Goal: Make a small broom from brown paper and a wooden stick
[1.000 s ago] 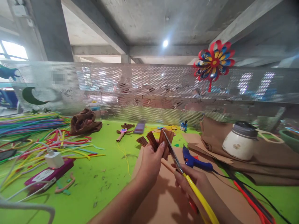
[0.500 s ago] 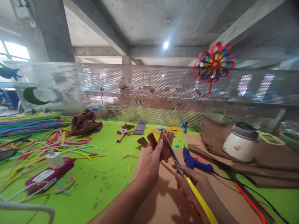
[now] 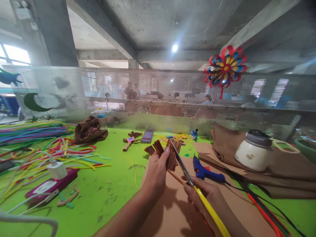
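My left hand (image 3: 156, 172) pinches a bundle of brown fringed foam strips (image 3: 170, 154) above a brown foam sheet (image 3: 172, 210). My right hand (image 3: 207, 197) grips yellow-handled scissors (image 3: 195, 184). Their blades point up and to the left, with the tips at the right edge of the strip bundle. Both hands hover over the green table (image 3: 108, 187) near its middle.
A blue glue gun (image 3: 204, 171) lies just right of the scissors. A white jar (image 3: 254, 151) sits on brown sheets at the right. Coloured pipe cleaners (image 3: 37, 144), a charger and a purple power bank (image 3: 49, 186) lie at the left. A perforated metal screen (image 3: 158, 95) closes the back.
My left hand and the strip bundle have shifted slightly left and down. The scissors stay at the bundle's right edge.
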{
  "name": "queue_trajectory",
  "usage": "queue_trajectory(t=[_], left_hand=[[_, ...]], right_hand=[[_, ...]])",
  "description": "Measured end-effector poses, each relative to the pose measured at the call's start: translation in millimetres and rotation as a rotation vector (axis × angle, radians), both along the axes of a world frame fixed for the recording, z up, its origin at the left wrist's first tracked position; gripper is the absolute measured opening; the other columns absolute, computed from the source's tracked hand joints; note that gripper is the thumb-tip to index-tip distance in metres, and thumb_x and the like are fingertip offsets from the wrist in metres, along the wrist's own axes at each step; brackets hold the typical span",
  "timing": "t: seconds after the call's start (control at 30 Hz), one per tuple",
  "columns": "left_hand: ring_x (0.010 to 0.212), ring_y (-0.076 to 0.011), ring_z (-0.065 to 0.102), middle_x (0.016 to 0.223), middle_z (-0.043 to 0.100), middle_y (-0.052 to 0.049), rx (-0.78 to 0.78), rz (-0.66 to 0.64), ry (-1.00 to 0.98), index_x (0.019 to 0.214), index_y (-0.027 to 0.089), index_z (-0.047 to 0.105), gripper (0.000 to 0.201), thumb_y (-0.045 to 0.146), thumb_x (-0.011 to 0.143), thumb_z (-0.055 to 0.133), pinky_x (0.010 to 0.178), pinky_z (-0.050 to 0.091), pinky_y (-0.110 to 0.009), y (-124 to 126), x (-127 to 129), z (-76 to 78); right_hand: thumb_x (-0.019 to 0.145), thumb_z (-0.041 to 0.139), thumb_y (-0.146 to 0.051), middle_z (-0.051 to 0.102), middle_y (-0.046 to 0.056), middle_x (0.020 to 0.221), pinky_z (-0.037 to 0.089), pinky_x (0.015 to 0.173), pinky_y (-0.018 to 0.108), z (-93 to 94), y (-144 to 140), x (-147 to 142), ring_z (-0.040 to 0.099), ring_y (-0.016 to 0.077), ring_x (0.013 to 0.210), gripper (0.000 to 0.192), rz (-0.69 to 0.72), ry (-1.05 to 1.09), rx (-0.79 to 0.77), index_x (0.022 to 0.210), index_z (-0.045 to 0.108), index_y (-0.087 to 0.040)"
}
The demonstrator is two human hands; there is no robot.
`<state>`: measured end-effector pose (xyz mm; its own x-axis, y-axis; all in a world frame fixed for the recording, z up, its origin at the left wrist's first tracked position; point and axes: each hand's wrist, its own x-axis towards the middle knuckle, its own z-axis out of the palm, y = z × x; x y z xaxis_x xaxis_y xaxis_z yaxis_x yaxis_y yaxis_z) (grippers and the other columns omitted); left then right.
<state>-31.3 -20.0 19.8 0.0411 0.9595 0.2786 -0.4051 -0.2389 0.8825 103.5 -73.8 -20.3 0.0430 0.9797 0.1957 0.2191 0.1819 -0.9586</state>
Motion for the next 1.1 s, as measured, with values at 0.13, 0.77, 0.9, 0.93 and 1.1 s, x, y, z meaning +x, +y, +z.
queue_trajectory(t=[0.13,0.77,0.9,0.93,1.1], left_hand=[[0.053,-0.0109,0.049,0.057,0.054,0.004,-0.024,0.006,-0.032,0.070,0.018,0.053,0.019,0.034,0.077,0.060,0.054,0.038,-0.022,1,-2,0.0],[0.048,-0.0111,0.047,0.049,0.052,0.003,-0.019,-0.029,0.029,0.074,0.015,0.061,0.019,0.034,0.073,0.066,0.053,0.037,-0.024,-5,6,1.3],[0.049,-0.0124,0.050,0.048,0.052,0.002,-0.036,-0.009,0.015,0.070,0.015,0.062,0.020,0.035,0.071,0.067,0.053,0.038,-0.024,-8,9,3.1],[0.049,-0.0126,0.050,0.049,0.053,0.002,-0.041,-0.004,0.009,0.071,0.015,0.062,0.020,0.035,0.071,0.067,0.053,0.038,-0.024,-9,9,3.7],[0.049,-0.0134,0.051,0.050,0.055,0.001,-0.038,-0.017,0.000,0.081,0.014,0.064,0.024,0.036,0.072,0.066,0.052,0.038,-0.024,-10,9,6.0]], right_hand=[[0.063,0.069,-0.050,0.050,-0.002,0.052,0.033,0.038,0.019,-3.5,3,1,0.038,0.0077,0.042,0.052,0.007,0.017,-0.009,0.097,0.068,-0.012],[0.074,0.055,-0.060,0.057,0.003,0.064,0.036,0.045,0.021,7.1,-1,2,0.045,0.0106,0.051,0.060,0.134,0.102,-0.023,0.108,0.063,-0.011],[0.074,0.055,-0.060,0.056,0.003,0.063,0.034,0.044,0.020,8.5,-3,1,0.044,0.0100,0.051,0.058,0.135,0.098,-0.013,0.106,0.063,-0.012],[0.073,0.055,-0.061,0.056,0.003,0.063,0.034,0.044,0.020,9.5,-3,0,0.044,0.0100,0.051,0.058,0.132,0.096,-0.015,0.105,0.064,-0.012],[0.072,0.055,-0.063,0.055,0.002,0.062,0.033,0.042,0.020,14.7,-7,-1,0.042,0.0092,0.048,0.060,0.106,0.065,-0.026,0.103,0.064,-0.013]])
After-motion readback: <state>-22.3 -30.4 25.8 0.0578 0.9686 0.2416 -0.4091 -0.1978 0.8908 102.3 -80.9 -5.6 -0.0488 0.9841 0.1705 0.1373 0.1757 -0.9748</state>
